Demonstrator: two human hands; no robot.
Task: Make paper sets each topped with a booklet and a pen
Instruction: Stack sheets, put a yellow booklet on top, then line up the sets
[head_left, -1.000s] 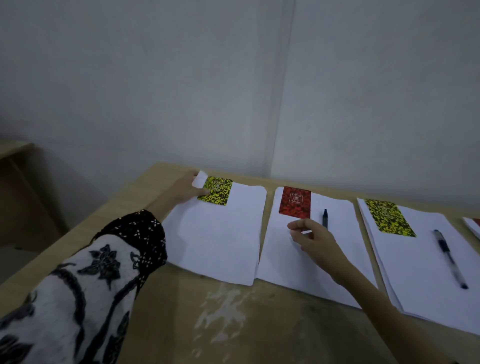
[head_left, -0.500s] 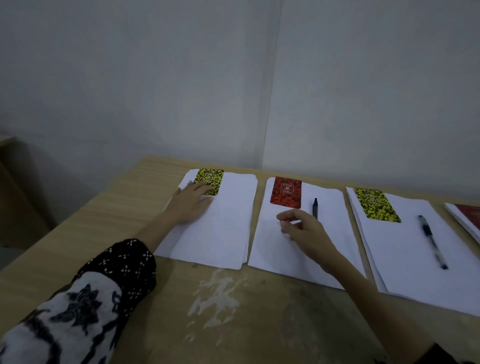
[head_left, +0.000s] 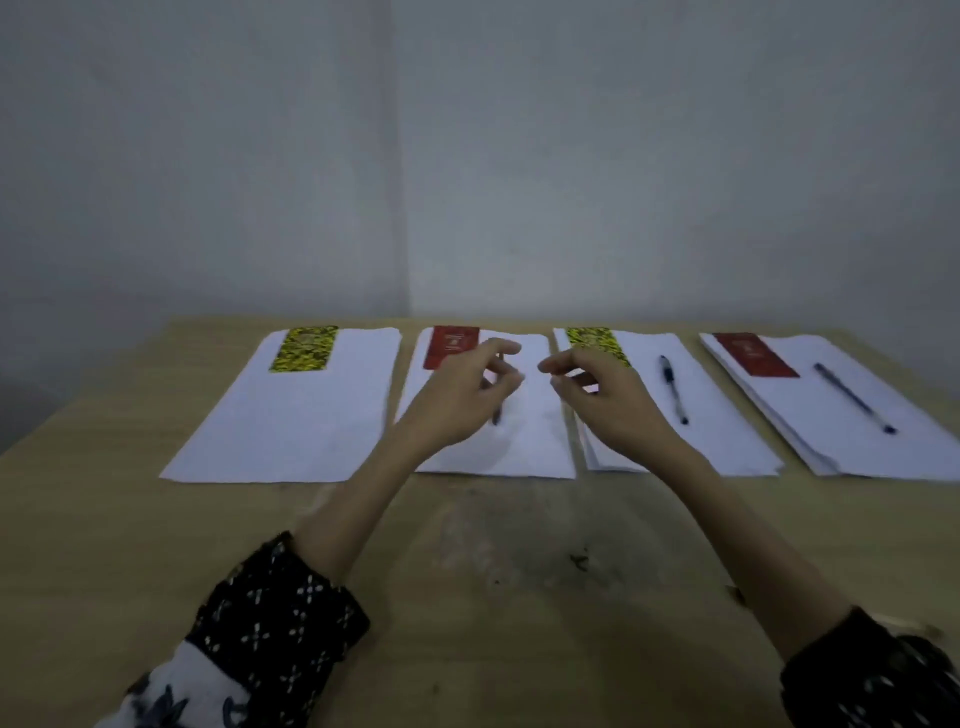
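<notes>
White paper sets (head_left: 291, 415) are laid along the table (head_left: 104, 519); left hand (head_left: 457, 395) and right hand (head_left: 608, 400) are held loosely curled, grasping nothing.

We see four paper stacks (head_left: 291, 415) in a row on the table (head_left: 104, 519), each with a booklet (head_left: 305, 348) at its far left corner. Our left hand (head_left: 457, 395) and right hand (head_left: 608, 400) hover, fingers loosely curled, over the second stack's pen (head_left: 496, 415); the leftmost stack shows no pen.
</notes>
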